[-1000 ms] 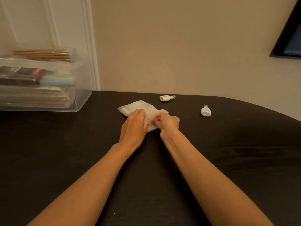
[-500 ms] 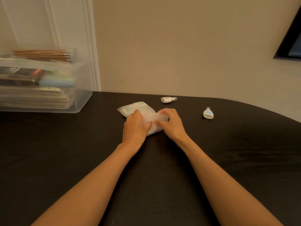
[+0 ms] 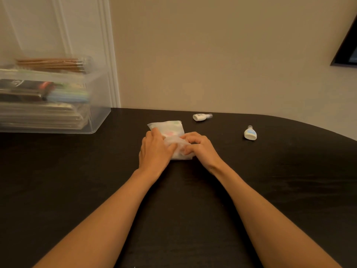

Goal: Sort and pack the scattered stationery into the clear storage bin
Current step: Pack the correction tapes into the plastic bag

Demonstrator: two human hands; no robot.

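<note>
a crumpled, translucent white packet (image 3: 172, 128) with a pink blur inside lies mid-table (image 3: 77, 171), right of the clear storage bin (image 3: 97, 120). the left hand (image 3: 154, 150) grips its left side; the right hand (image 3: 201, 147), fingers curled, pinches its near end.

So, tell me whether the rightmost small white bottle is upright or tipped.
Tipped: the bottle lies on its side on the black table, its cap pointing toward the wall.
</note>
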